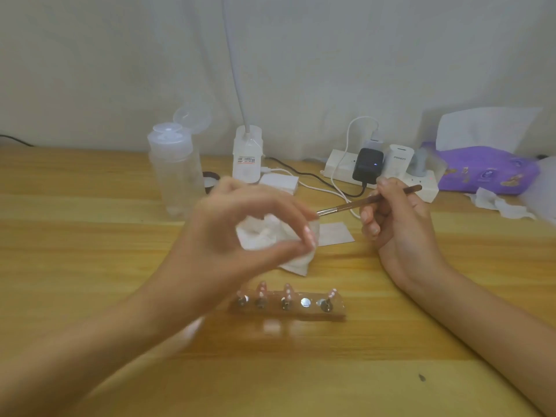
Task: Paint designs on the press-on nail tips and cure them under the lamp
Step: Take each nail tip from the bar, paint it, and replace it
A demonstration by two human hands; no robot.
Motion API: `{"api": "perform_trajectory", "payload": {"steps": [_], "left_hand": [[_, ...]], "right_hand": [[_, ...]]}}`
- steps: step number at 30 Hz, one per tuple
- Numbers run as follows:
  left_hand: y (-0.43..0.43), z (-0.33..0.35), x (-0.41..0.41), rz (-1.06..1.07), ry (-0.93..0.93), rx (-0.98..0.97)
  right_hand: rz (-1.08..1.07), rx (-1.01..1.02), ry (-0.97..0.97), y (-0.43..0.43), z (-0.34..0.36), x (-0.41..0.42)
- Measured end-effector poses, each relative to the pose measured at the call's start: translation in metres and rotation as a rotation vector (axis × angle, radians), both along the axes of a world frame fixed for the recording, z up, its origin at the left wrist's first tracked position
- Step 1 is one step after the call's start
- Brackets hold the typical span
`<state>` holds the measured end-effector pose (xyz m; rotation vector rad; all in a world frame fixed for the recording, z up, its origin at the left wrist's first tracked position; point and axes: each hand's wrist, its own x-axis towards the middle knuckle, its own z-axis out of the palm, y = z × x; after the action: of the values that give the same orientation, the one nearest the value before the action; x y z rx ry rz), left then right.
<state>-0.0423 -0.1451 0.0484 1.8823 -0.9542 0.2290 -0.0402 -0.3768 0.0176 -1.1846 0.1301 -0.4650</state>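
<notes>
Nail tips stand on small pegs along a brown holder, which sits on the tabletop toward its near edge, roughly midway along, just beside the left wrist. One peg shows only a bare round metal top.

Above the holder, the left hand pinches a crumpled white tissue between thumb and forefinger, the other fingers arched over it (the hand is blurred, so finer detail is lost). The right hand grips a thin brown brush like a pen. Its metal-collared tip points left and meets the tissue by the left forefinger.

A flat white pad lies on the wood just right of the tissue. Along the far edge stand a clear bottle with its flip lid open, a white lamp on a bendy neck, and a power strip with chargers plugged in. A purple tissue pack sits at the far right corner.
</notes>
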Motion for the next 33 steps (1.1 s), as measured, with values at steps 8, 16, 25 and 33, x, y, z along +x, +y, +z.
{"api": "perform_trajectory", "payload": {"steps": [8,16,25,33], "left_hand": [[-0.012,-0.017,-0.028,0.052,-0.212,0.367],[-0.013,-0.024,-0.025,0.131,-0.292,0.438],[-0.012,-0.025,-0.021,0.195,-0.237,0.549],[-0.026,-0.013,-0.028,0.216,-0.378,0.612]], "right_hand": [[-0.006,0.001,0.006,-0.001,-0.002,0.001],[-0.007,-0.002,0.012,-0.003,-0.002,0.003],[-0.006,0.002,0.019,-0.004,-0.004,0.003],[-0.028,0.025,0.024,-0.004,-0.004,0.004]]}}
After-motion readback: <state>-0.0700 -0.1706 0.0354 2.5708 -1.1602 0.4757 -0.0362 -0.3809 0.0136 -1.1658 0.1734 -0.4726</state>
